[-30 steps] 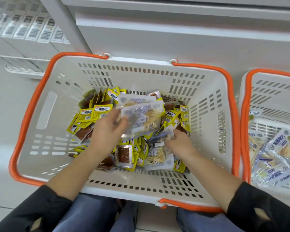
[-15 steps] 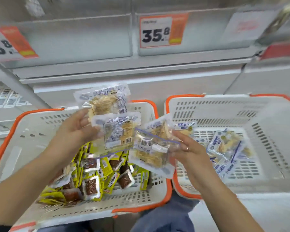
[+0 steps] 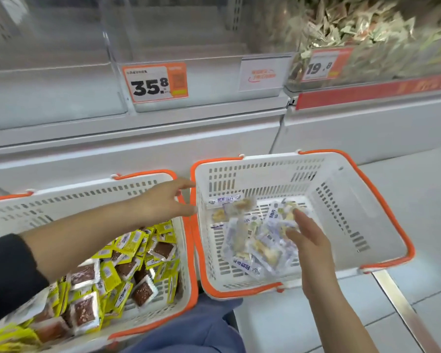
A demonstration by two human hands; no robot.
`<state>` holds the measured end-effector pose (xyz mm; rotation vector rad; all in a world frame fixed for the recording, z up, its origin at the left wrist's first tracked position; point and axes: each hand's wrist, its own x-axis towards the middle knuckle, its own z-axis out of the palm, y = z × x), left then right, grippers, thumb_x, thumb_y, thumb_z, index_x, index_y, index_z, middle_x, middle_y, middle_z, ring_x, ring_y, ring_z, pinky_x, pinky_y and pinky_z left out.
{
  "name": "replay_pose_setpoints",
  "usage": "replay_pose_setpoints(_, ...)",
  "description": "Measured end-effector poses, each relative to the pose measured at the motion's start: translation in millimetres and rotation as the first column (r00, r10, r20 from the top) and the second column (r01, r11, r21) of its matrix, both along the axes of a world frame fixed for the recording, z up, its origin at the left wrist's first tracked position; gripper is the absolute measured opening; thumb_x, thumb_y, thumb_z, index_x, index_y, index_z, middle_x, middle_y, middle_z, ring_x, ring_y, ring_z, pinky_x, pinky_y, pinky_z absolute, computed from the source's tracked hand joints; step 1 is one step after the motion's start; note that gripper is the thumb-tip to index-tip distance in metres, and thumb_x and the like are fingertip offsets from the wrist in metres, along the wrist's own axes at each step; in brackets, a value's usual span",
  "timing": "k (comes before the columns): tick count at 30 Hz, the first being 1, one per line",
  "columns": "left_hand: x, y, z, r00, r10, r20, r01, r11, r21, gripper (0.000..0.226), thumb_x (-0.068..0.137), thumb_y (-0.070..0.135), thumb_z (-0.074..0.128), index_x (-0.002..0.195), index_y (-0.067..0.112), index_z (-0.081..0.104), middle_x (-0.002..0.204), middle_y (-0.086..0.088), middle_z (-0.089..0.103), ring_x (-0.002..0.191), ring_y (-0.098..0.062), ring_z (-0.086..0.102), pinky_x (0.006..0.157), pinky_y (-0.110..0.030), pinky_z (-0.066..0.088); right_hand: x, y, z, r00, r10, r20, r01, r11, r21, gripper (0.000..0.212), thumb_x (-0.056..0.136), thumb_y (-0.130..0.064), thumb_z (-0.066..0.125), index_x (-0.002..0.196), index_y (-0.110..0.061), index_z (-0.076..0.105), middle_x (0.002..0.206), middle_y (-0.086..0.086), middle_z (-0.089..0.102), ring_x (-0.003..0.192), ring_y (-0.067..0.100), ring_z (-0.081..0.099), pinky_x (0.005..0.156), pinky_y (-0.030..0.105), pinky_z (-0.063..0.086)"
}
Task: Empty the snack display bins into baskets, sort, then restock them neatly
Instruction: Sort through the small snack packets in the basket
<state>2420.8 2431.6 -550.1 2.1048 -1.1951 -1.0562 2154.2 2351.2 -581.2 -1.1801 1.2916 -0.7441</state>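
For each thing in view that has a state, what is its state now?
left hand: open, holds nothing, over the basket rims
right hand: open, above the clear packets
left basket: holds yellow packets
right basket: partly filled with clear packets
bin above the 35.8 tag: looks empty
bin above the 19.8 tag: full

White slotted baskets (image 3: 341, 220) with orange rims; yellow packets (image 3: 127, 240); blue-printed clear packets (image 3: 252, 248).
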Motion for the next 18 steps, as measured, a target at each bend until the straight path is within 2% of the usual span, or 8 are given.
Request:
replay_pose_setpoints(3, 28.1, 38.1, -6.7, 1.000, -0.001, 0.020, -0.001, 0.997, 0.076, 0.053, 0.076, 0.045, 0.073, 0.123, 0.029, 0.055, 0.123, 0.011, 0.056, 0.119, -0.009, 0.052, 0.094, -0.021, 0.044, 26.3, 15.7, -4.4, 0.984, 0.178, 0.009, -0.177, 0.983, -0.055, 0.035, 0.093, 0.002, 0.052, 0.115, -0.021, 0.067, 0.119, -0.007, 0.066, 0.112, 0.005, 0.059, 0.080, 0.008, 0.045)
replay_pose_setpoints(5, 51.3, 73.0, -17.5, 0.999, 0.016, 0.028, -0.019, 0.991, 0.129, 0.041, 0.082, 0.037, 0.072, 0.118, 0.027, 0.057, 0.115, 0.011, 0.061, 0.110, -0.007, 0.057, 0.083, -0.010, 0.044, 54.6, 31.0, -9.2, 0.944, 0.329, -0.022, -0.330, 0.938, -0.106, 0.032, 0.094, 0.000, 0.053, 0.098, -0.027, 0.069, 0.108, -0.009, 0.070, 0.104, 0.000, 0.062, 0.084, 0.010, 0.048)
replay_pose_setpoints(8, 81.8, 126.1, -44.5, 0.994, 0.104, 0.030, -0.108, 0.977, 0.186, 0.029, 0.084, 0.034, 0.070, 0.111, 0.027, 0.062, 0.116, 0.003, 0.066, 0.105, -0.011, 0.064, 0.089, -0.024, 0.049, 101.5, 59.8, -17.0, 0.831, 0.550, -0.088, -0.556, 0.815, -0.163, 0.032, 0.094, -0.002, 0.055, 0.094, -0.031, 0.068, 0.092, -0.017, 0.073, 0.093, -0.004, 0.065, 0.079, 0.009, 0.045)
replay_pose_setpoints(10, 94.1, 158.6, -64.9, 0.982, 0.188, 0.001, -0.183, 0.958, 0.221, 0.021, 0.088, 0.024, 0.069, 0.109, 0.022, 0.063, 0.115, -0.003, 0.066, 0.104, -0.017, 0.064, 0.091, -0.030, 0.048, 132.2, 77.9, -26.1, 0.715, 0.684, -0.143, -0.699, 0.700, -0.145, 0.026, 0.094, -0.008, 0.056, 0.096, -0.032, 0.066, 0.093, -0.016, 0.072, 0.092, -0.002, 0.065, 0.078, 0.010, 0.045)
replay_pose_setpoints(12, 101.2, 183.9, -88.4, 0.982, 0.189, 0.022, -0.188, 0.952, 0.240, 0.014, 0.092, 0.021, 0.063, 0.103, 0.029, 0.060, 0.110, -0.001, 0.064, 0.103, -0.019, 0.063, 0.089, -0.028, 0.048, 160.5, 88.6, -42.2, 0.530, 0.789, -0.312, -0.845, 0.524, -0.109, 0.020, 0.095, -0.018, 0.056, 0.107, -0.030, 0.066, 0.102, -0.010, 0.070, 0.097, 0.005, 0.064, 0.085, 0.018, 0.048)
replay_pose_setpoints(14, 107.6, 202.7, -112.1, 0.983, -0.013, 0.184, -0.048, 0.944, 0.328, 0.023, 0.092, 0.035, 0.057, 0.114, 0.029, 0.059, 0.121, 0.001, 0.062, 0.115, -0.021, 0.059, 0.095, -0.033, 0.046, 185.8, 92.9, -62.9, 0.258, 0.826, -0.500, -0.955, 0.298, 0.000, 0.028, 0.096, -0.025, 0.054, 0.124, -0.025, 0.061, 0.118, -0.003, 0.066, 0.109, 0.013, 0.061, 0.094, 0.029, 0.046)
replay_pose_setpoints(16, 113.0, 215.3, -136.8, 0.870, -0.304, 0.388, 0.097, 0.878, 0.469, 0.047, 0.093, 0.041, 0.053, 0.137, 0.023, 0.048, 0.142, -0.001, 0.048, 0.131, -0.021, 0.045, 0.105, -0.034, 0.038, 206.6, 95.7, -83.8, -0.031, 0.785, -0.619, -0.985, 0.080, 0.151, 0.037, 0.097, -0.032, 0.051, 0.133, -0.023, 0.052, 0.129, 0.002, 0.060, 0.117, 0.020, 0.057, 0.094, 0.032, 0.046)
replay_pose_setpoints(18, 115.7, 221.0, -157.7, 0.721, -0.508, 0.472, 0.211, 0.810, 0.548, 0.065, 0.092, 0.052, 0.049, 0.148, 0.025, 0.032, 0.158, -0.006, 0.024, 0.144, -0.027, 0.024, 0.116, -0.040, 0.025, 224.9, 98.4, -101.4, -0.234, 0.686, -0.689, -0.962, -0.059, 0.267, 0.042, 0.097, -0.037, 0.048, 0.136, -0.023, 0.047, 0.132, 0.006, 0.056, 0.118, 0.025, 0.054, 0.088, 0.034, 0.045)
